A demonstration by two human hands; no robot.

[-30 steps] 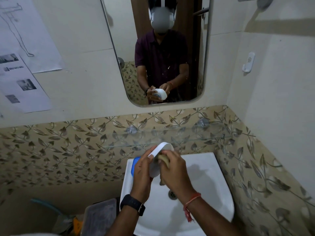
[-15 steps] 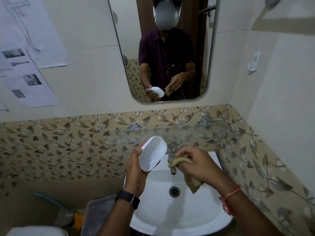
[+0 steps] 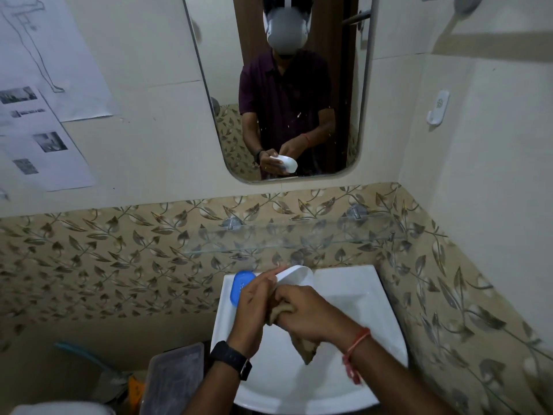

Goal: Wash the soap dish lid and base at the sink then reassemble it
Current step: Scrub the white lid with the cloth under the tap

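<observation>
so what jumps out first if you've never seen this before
The hands meeting over the white sink: the left hand holds a white soap dish piece tilted up near the back edge, and the right hand grips a brown cloth against it. A bright blue piece sits at the sink's back left corner, and the mirror above reflects the person's hands.

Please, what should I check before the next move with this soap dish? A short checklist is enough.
1. Left hand grips the white part: ok.
2. Right hand presses the cloth on it: ok.
3. Blue part rests on the sink rim: ok.
4. Water running: cannot tell.
5. White part clean inside: cannot tell.
6. Two parts joined: not ok.
</observation>
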